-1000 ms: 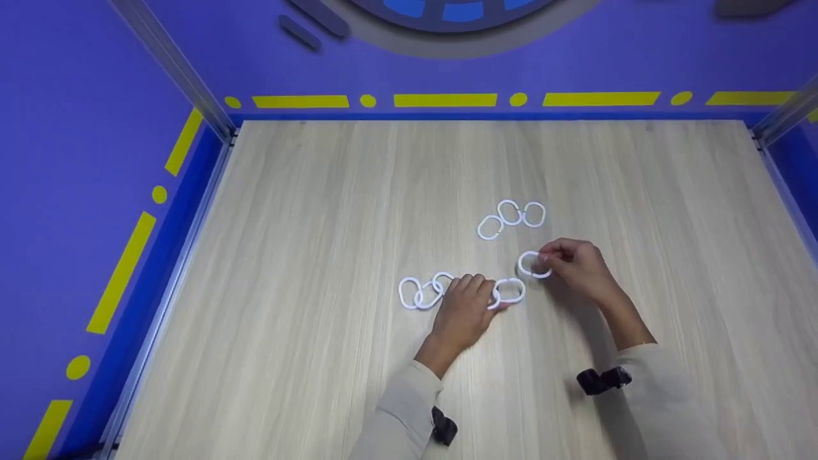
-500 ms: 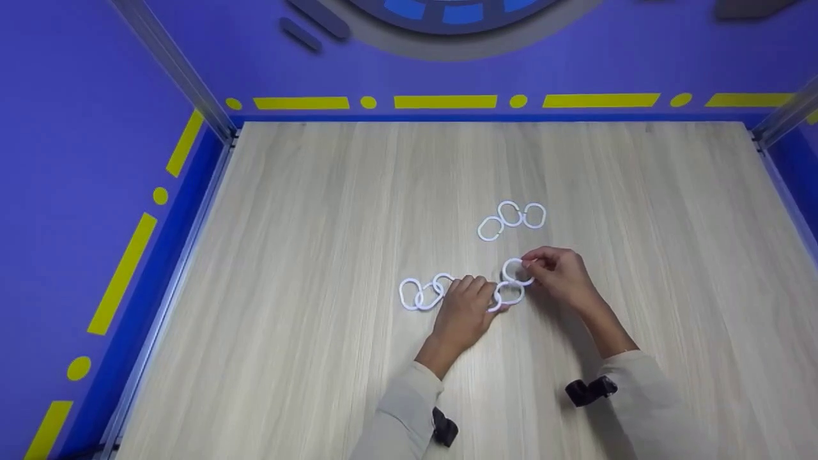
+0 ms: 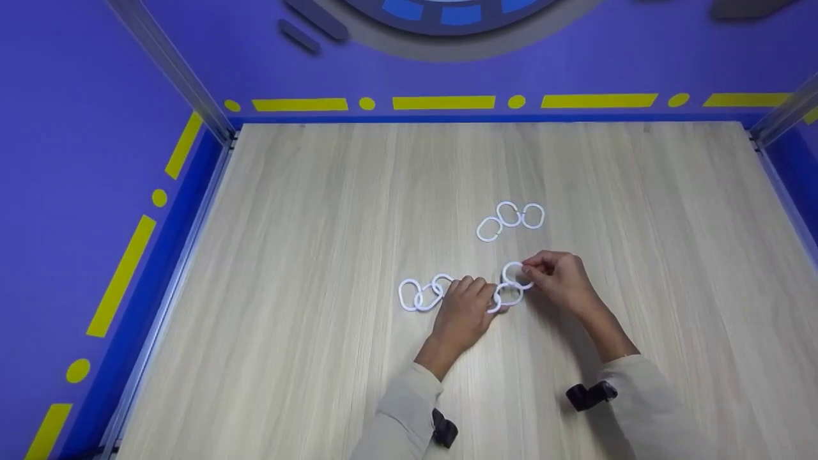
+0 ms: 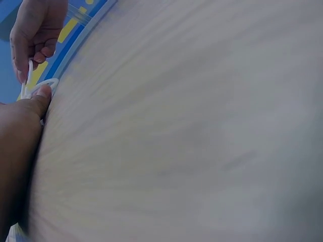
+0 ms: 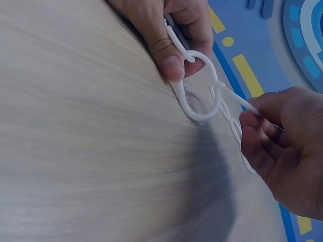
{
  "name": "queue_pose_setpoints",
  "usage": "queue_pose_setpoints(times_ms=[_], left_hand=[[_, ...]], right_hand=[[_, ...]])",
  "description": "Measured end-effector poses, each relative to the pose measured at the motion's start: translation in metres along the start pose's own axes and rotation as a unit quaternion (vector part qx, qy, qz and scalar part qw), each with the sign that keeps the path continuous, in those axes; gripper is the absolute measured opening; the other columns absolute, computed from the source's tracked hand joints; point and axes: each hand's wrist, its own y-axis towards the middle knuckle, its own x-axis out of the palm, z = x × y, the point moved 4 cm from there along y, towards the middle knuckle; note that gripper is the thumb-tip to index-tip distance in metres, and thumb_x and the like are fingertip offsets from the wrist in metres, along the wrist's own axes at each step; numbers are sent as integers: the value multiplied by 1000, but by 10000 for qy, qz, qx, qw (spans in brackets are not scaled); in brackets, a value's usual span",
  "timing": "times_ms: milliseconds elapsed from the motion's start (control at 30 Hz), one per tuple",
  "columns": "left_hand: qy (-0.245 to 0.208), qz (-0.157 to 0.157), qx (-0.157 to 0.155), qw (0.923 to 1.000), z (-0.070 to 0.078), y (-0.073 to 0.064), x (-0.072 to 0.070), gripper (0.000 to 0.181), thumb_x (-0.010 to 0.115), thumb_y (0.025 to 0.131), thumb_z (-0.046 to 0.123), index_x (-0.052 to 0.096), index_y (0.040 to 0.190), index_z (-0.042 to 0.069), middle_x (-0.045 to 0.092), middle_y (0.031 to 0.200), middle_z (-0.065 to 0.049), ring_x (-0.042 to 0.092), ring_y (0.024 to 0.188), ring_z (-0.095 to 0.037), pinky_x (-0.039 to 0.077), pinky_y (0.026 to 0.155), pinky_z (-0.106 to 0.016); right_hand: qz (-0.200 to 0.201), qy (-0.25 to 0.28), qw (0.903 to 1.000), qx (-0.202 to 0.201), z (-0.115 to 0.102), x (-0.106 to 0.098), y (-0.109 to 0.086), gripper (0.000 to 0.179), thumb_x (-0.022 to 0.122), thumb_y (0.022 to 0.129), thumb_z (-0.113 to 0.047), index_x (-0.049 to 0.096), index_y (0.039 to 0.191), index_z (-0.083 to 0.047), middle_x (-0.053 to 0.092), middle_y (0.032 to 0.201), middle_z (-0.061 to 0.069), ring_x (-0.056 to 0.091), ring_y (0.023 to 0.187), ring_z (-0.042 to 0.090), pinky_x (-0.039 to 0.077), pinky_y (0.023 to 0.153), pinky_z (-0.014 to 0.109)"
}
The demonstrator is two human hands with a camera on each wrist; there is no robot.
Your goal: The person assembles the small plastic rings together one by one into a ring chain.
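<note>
A chain of white oval shower curtain rings (image 3: 420, 297) lies on the table. My left hand (image 3: 465, 310) covers its middle and grips it, with thumb and fingers on a link in the right wrist view. From its right side sticks out the end ring (image 5: 199, 118). My right hand (image 3: 562, 278) pinches another curtain ring (image 5: 237, 98) between thumb and fingertips. The far end of this pinched ring crosses the rim of the end ring; whether it is fully hooked through, I cannot tell. The links under my left palm are hidden.
Farther back on the wooden table (image 3: 319, 204) lie three loose white curtain rings (image 3: 489, 229), close together, with small gaps in their rims. Blue panels (image 3: 447, 80) with yellow marks border the back and left side.
My right hand has moved left and slightly nearer, bringing its ring from beside the chain onto the end ring. In the last half second it has barely moved. My left hand has stayed put.
</note>
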Motion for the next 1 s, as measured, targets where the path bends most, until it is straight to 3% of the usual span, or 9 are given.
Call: queue_pose_setpoints(times_ms=[233,1000], left_hand=[[4,95,11,10000,1,0,1,40,54,96,55,69,111,21,66,93,8,59,86,-12,44,77,-26],[-90,127,25,9999,1,0,-1,39,56,97,54,69,111,21,65,93,8,58,86,-12,42,78,-27]], right_hand=[[113,-235,9988,-410,-7,-1,0,9,68,91,4,75,95,5,73,84,20,57,63,7,48,55,16],[212,-927,9924,-778,-18,-1,-2,10,70,90,1,77,97,2,75,84,15,56,69,15,44,59,17]])
